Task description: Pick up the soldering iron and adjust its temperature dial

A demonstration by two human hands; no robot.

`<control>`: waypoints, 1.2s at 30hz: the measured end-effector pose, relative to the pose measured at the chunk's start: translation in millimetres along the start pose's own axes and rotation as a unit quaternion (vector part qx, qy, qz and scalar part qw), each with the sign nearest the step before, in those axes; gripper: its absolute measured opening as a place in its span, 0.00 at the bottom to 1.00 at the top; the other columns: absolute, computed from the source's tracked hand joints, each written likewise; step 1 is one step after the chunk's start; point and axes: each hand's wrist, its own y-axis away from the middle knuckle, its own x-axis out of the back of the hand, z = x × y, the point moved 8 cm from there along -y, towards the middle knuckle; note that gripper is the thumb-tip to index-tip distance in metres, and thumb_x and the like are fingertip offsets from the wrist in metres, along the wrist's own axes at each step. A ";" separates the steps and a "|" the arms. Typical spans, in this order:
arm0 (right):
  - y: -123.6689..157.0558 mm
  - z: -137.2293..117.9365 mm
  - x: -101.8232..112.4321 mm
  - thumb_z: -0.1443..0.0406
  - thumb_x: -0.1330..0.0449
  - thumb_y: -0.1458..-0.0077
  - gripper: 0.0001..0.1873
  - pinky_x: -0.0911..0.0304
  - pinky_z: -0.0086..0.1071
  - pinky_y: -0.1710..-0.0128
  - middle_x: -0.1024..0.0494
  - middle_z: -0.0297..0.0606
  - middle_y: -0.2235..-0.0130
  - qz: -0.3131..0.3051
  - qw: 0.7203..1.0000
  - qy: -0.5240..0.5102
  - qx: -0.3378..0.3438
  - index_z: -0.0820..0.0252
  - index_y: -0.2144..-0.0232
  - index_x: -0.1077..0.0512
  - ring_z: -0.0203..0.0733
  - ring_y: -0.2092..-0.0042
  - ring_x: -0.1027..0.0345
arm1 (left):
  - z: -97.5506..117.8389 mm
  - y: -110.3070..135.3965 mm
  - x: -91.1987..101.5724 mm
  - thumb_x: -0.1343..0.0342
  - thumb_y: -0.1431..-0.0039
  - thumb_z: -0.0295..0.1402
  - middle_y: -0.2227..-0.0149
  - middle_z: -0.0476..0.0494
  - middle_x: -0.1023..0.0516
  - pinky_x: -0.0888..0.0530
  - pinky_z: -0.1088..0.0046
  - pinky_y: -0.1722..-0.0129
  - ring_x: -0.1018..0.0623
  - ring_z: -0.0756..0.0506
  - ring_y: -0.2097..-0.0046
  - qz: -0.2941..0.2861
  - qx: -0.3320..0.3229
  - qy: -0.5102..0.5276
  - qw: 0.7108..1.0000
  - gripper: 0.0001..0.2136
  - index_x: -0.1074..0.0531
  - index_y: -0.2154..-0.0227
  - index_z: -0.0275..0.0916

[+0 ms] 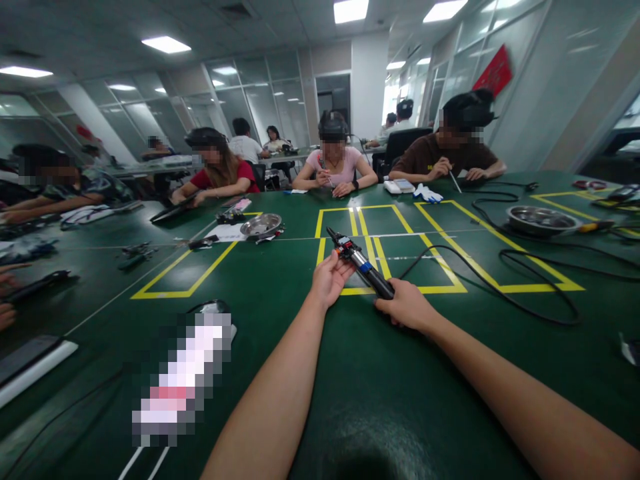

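A black corded hand tool (357, 260), like a soldering iron with red and blue parts near its front, is held just above the green table (280, 313). My left hand (330, 277) curls around the tool's front part near the red piece. Closed on the black handle at the rear is my right hand (406, 305). The tool's tip points away from me toward yellow taped squares (440, 267). A black cable (500, 293) loops off to the right.
A metal bowl (262, 225) sits at centre left, another metal bowl (537, 219) at right. Several other people sit around the far side working with tools. White gloves (428, 194), papers and small devices lie near them. A blurred object (183, 377) lies near my left forearm.
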 end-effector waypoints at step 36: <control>13.1 -21.4 7.7 0.56 0.38 0.47 0.18 0.45 0.28 0.69 0.22 0.42 0.65 0.108 0.985 0.127 0.055 0.59 0.57 0.31 0.43 0.64 0.29 | 9.7 5.1 -5.8 0.43 0.38 0.37 0.56 0.35 0.20 0.27 0.63 0.45 0.20 0.43 0.52 0.002 -0.024 0.016 1.000 0.13 0.27 0.55 0.34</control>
